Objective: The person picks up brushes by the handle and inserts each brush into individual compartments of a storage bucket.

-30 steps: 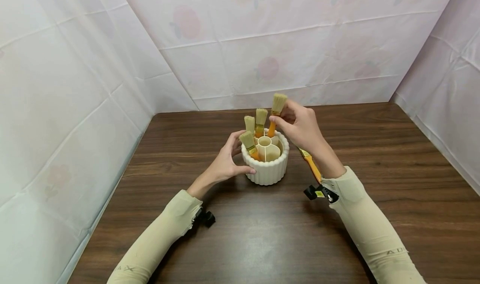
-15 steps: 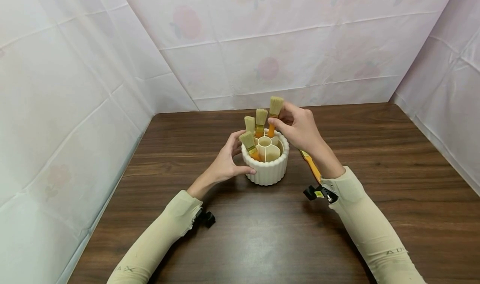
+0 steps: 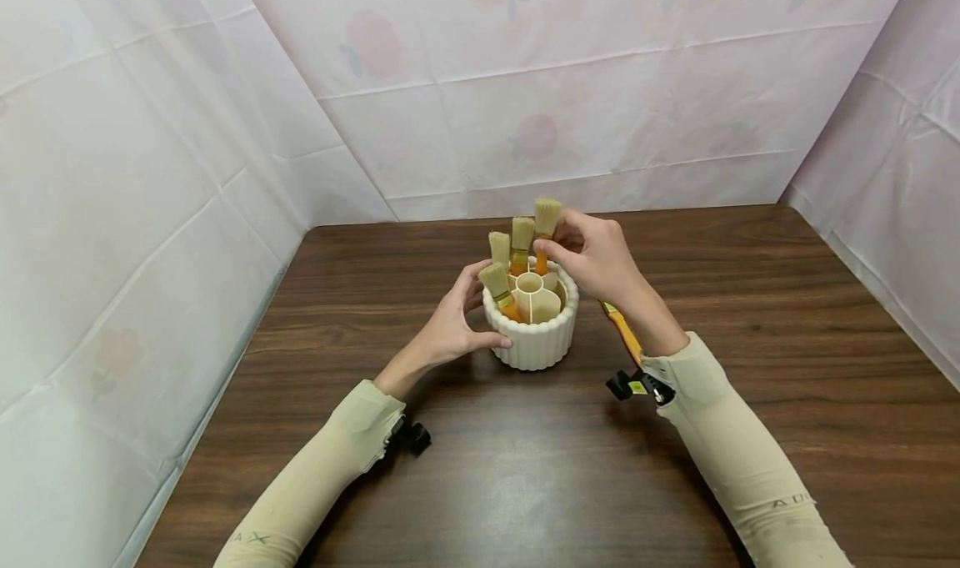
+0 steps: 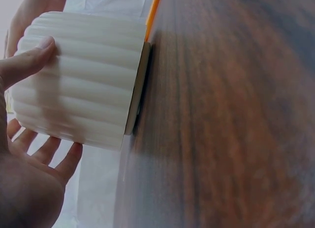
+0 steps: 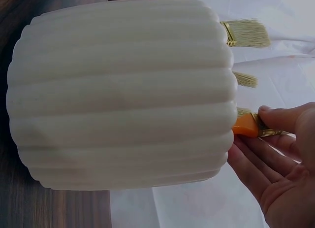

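Note:
A white ribbed holder [image 3: 534, 334] with several compartments stands mid-table; it also fills the right wrist view [image 5: 123, 90]. My left hand [image 3: 448, 326] grips its left wall, thumb in front, fingers round the side [image 4: 29, 60]. My right hand [image 3: 596, 255] pinches an orange-handled brush [image 3: 545, 228] by its ferrule [image 5: 248, 127], bristles up, handle down inside a rear compartment. Three other brushes [image 3: 498, 283] stand bristles up in the holder's left and rear compartments.
Another orange-handled brush [image 3: 621, 328] lies flat on the dark wooden table [image 3: 525, 468], right of the holder and partly under my right forearm. White sheeting walls [image 3: 135, 218] close in the left, back and right sides.
My right hand has lowered the pinched brush deeper into the holder's rear compartment. The left hand and the holder have stayed put.

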